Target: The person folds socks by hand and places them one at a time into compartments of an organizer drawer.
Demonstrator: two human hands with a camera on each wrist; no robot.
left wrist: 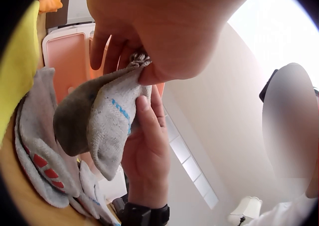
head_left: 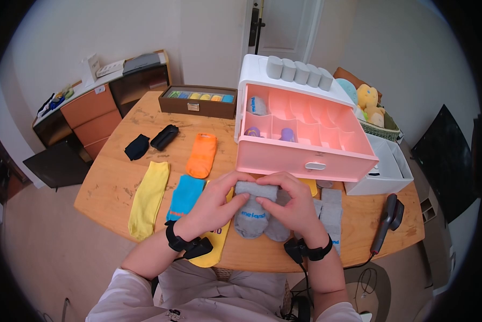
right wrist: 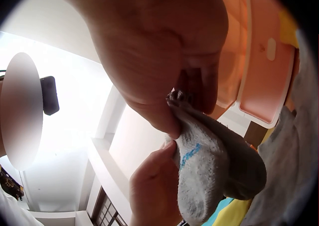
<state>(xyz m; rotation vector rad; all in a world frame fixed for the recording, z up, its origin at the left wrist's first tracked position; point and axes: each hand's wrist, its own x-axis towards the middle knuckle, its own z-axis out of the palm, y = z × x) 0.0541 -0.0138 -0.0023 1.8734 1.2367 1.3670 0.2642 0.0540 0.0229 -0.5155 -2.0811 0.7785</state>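
Both hands hold a pair of grey socks [head_left: 251, 219] with blue lettering, above the front of the table. My left hand [head_left: 214, 203] pinches the left side of the rolled cuff, and my right hand [head_left: 293, 206] pinches the right side. The wrist views show the two sock feet hanging together, toes downward, from the bunched cuff. Beyond the hands, a pink drawer [head_left: 305, 165] stands pulled out, with a grey rolled sock [head_left: 257, 106] and purple rolled socks [head_left: 287, 134] in its compartments. Another grey sock [head_left: 277, 228] lies behind the held pair.
Left on the table [head_left: 109, 177] lie yellow [head_left: 148, 201], blue [head_left: 185, 194], orange [head_left: 201, 154] and black socks [head_left: 137, 147]. A brown box [head_left: 198, 108] sits behind them. On the right are grey socks [head_left: 331, 209], a white box [head_left: 378, 185] and a dark corded handheld device [head_left: 386, 222].
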